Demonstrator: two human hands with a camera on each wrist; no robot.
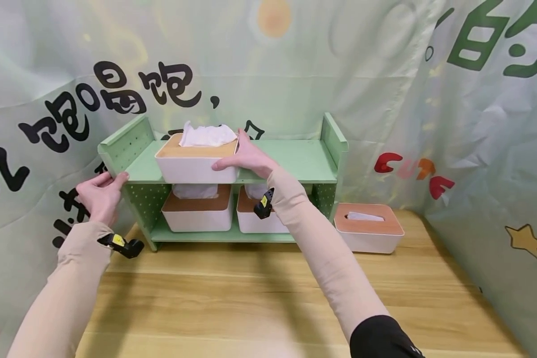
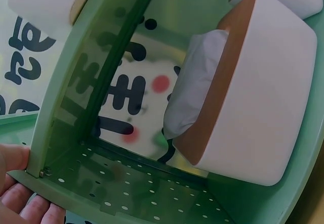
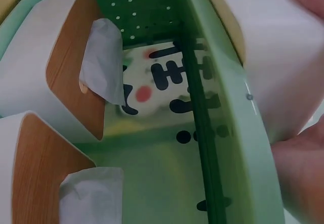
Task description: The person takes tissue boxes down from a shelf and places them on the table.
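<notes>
A white tissue box [image 1: 197, 170] with a light wooden lid and a tissue sticking out is on the top level of a green two-level shelf [image 1: 291, 154], left of its middle. My right hand [image 1: 249, 156] grips the box's right end, thumb on the front and fingers toward the back. My left hand [image 1: 100, 195] holds the shelf's left side edge; in the left wrist view its thumb and fingers [image 2: 35, 209] lie on either side of the green panel. On the lower level sit two more tissue boxes with browner lids, the left box [image 1: 198, 219] and the right box [image 1: 259, 223], which my right forearm partly hides.
Another tissue box [image 1: 369, 233] with a brown lid stands on the wooden table [image 1: 232, 298], just right of the shelf. Printed cloth [image 1: 268, 94] hangs behind and at both sides.
</notes>
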